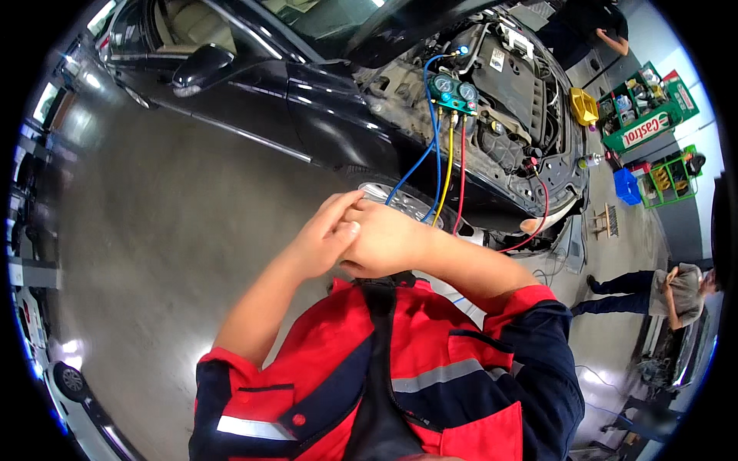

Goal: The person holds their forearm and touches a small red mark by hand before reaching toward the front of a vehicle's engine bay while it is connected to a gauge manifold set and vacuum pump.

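Note:
My left hand is closed over my right hand in front of my chest; whatever my curled right fingers hold, if anything, is hidden. Just beyond them is the wheel of a black car with its bonnet raised. A teal manifold gauge set rests in the engine bay, with blue, yellow and red hoses hanging over the wing. A blue hose runs to a fitting near the back of the bay, and a red one rises to a coupler.
A person stands at the right, another beyond the engine. Green racks with a blue crate, a green stand, a yellow container and a wooden object line the right. A white car is at lower left.

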The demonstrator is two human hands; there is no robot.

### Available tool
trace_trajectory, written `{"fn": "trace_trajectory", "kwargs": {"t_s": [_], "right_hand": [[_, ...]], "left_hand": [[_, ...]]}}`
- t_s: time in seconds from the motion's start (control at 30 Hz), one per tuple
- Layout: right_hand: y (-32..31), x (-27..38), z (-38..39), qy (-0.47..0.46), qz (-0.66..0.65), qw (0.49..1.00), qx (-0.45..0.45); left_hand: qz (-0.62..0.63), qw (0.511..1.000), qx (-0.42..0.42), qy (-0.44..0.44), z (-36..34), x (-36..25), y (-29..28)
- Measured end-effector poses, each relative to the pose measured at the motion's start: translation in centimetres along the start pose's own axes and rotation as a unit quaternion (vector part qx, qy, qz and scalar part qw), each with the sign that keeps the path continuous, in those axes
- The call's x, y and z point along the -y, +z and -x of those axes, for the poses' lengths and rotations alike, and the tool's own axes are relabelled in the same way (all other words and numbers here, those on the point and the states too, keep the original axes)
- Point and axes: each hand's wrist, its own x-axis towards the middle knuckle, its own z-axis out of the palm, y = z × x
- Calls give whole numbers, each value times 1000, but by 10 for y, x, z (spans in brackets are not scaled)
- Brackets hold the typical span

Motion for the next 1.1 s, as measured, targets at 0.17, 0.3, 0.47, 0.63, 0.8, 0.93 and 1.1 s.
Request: {"fn": "trace_trajectory", "kwargs": {"t_s": [0.17,0.3,0.47,0.63,0.8,0.93,1.1], "right_hand": [[19,-32,88,217,-5,976,12],[88,-89,211,438,-25,891,115],[113,-92,334,611,-123,756,202],[208,-80,510,726,-162,617,256],[209,-47,509,788,-137,568,194],[194,-47,533,802,-183,564,74],[201,-42,508,839,-148,520,-62]], "left_hand": [[-137,951,6,-277,41,121,12],[-369,689,293,-550,169,237,9],[-288,656,320,-620,281,233,-2],[-172,721,217,-635,226,263,46],[-411,778,303,-367,76,246,67],[-341,881,193,-267,-76,154,116],[-389,854,254,-233,-133,146,119]]}}
